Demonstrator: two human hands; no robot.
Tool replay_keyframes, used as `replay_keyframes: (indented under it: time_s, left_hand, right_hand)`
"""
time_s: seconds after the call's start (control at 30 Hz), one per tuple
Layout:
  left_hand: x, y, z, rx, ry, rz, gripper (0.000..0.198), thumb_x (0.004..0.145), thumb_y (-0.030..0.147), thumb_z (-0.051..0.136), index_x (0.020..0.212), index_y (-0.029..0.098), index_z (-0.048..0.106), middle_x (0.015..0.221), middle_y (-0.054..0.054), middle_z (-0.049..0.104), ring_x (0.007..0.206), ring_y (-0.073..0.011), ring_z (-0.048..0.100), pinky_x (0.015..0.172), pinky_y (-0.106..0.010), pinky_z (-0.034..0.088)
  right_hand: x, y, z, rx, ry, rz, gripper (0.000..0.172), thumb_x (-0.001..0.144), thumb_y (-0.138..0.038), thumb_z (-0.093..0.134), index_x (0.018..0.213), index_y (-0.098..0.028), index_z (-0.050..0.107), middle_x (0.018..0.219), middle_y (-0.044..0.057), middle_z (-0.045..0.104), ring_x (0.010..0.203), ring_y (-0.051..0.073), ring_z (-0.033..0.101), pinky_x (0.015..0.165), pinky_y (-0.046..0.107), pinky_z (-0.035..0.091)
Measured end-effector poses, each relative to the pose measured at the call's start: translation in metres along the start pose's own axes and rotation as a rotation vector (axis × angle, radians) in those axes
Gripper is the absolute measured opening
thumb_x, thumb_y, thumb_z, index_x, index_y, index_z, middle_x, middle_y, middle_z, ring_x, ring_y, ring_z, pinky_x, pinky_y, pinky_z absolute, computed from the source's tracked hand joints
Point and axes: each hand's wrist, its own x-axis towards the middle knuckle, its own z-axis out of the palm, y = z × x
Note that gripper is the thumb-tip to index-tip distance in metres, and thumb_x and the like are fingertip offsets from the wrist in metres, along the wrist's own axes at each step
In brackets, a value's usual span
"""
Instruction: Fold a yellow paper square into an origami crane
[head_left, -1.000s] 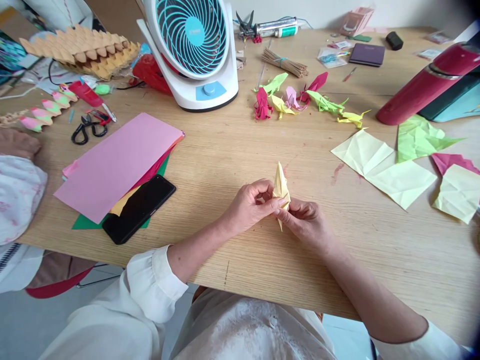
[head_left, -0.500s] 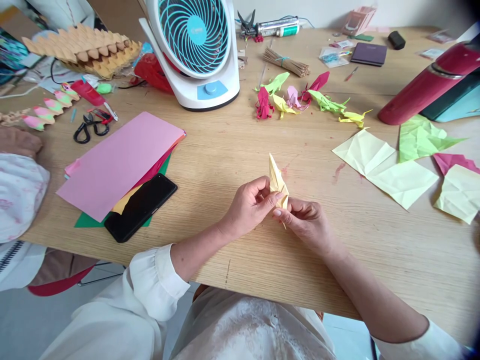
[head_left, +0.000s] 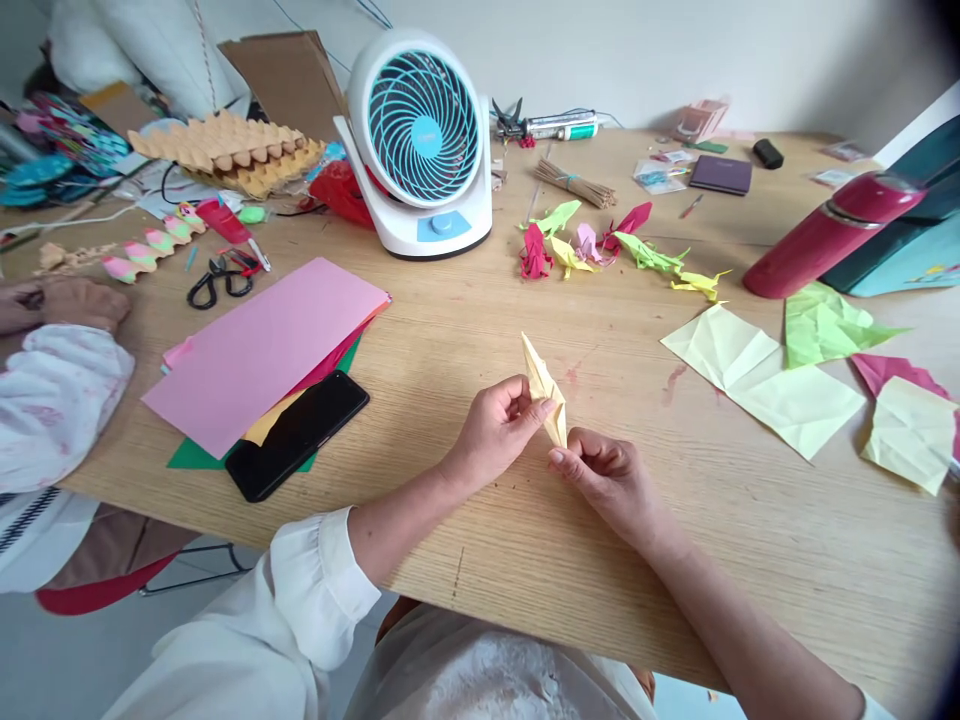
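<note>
A pale yellow folded paper figure [head_left: 538,372], long and pointed, is held above the table in front of me. My left hand [head_left: 491,428] pinches its middle between thumb and fingers. At its lower end, my right hand [head_left: 611,482] is closed in a pinch on the narrow tip. The figure's upper point leans away from me and to the left. Beyond it, several small folded paper figures [head_left: 574,252] in pink, green and yellow lie together. Creased pale yellow sheets [head_left: 799,400] spread out to the right of my hands.
To the left, a black phone [head_left: 300,432] lies partly over coloured paper sheets [head_left: 274,345], with scissors [head_left: 217,283] behind. A fan [head_left: 424,140] stands at the back. A red flask [head_left: 821,240] leans at right. Another person's hand [head_left: 82,302] rests at the left edge.
The view has tilted up, so the table sits lower in frame. My right hand has shifted down along the figure to its lower tip; the left keeps its pinch.
</note>
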Motion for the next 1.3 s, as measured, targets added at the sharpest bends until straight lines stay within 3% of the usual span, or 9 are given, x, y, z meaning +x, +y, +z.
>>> replay_keyframes:
  time_s: [0.43,0.63,0.77,1.0,1.3]
  left_hand:
    - [0.001,-0.006,0.0,0.016,0.009,0.012,0.035,0.088,0.046,0.066,0.075,0.015,0.057,0.067,0.003,0.048,0.06,-0.0091,0.041,0.056,-0.023,0.032]
    - [0.012,-0.004,-0.012,-0.092,0.142,0.003,0.037,0.084,0.049,0.07,0.077,0.016,0.056,0.066,0.004,0.048,0.057,-0.0076,0.04,0.055,-0.021,0.033]
    - [0.017,-0.007,-0.017,-0.131,0.125,-0.004,0.04,0.081,0.052,0.072,0.076,0.016,0.056,0.065,0.005,0.048,0.055,-0.0071,0.038,0.052,-0.021,0.031]
    - [0.02,-0.011,-0.015,-0.145,0.124,-0.038,0.036,0.079,0.048,0.073,0.08,0.014,0.061,0.07,0.002,0.058,0.06,-0.0083,0.049,0.052,-0.019,0.038]
    - [0.019,-0.008,-0.017,-0.14,0.118,-0.069,0.034,0.074,0.046,0.076,0.079,0.015,0.064,0.072,-0.001,0.064,0.06,-0.0095,0.057,0.05,-0.018,0.043]
  right_hand:
    - [0.001,0.004,0.0,-0.026,-0.007,0.021,0.049,0.084,-0.058,0.068,0.061,-0.02,0.048,0.058,-0.004,0.037,0.057,0.01,0.03,0.053,0.026,0.025]
    - [-0.004,0.001,0.001,-0.104,-0.039,-0.028,0.047,0.087,-0.054,0.065,0.06,-0.019,0.05,0.06,-0.003,0.043,0.058,0.01,0.036,0.055,0.026,0.029]
    - [-0.004,0.0,0.001,-0.113,-0.032,-0.06,0.045,0.088,-0.053,0.064,0.061,-0.019,0.052,0.061,-0.003,0.045,0.058,0.011,0.039,0.056,0.025,0.031]
    - [-0.005,0.001,-0.002,-0.117,-0.015,-0.046,0.047,0.088,-0.057,0.063,0.062,-0.019,0.052,0.062,-0.002,0.047,0.06,0.011,0.041,0.058,0.026,0.033]
    - [-0.012,-0.007,-0.01,-0.2,0.138,-0.129,0.046,0.094,-0.056,0.055,0.067,-0.019,0.06,0.065,0.0,0.056,0.06,0.012,0.048,0.058,0.026,0.037]
